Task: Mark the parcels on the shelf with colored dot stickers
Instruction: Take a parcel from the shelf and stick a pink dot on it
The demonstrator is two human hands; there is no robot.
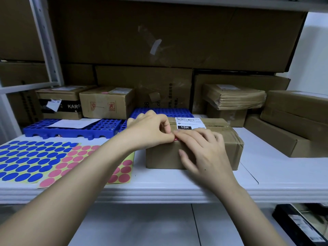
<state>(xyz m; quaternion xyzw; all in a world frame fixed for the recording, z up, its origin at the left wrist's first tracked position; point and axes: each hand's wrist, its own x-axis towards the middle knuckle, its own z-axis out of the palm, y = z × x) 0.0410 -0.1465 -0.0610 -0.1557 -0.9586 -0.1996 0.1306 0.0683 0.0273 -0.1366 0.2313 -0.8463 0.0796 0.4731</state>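
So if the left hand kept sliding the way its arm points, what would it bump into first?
Probably the right hand: the left hand already meets its fingertips over a pink sticker on the parcel.

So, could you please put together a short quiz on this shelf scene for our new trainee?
1. True or false: the left hand and the right hand meet over the front top edge of the box.
2. What colour is the sticker seen between the fingertips? A) blue B) pink C) green
3. Fill in: the sheet of blue dots lies to the ___ of the sheet of pink dots.

Key: 1 true; 2 B; 3 left
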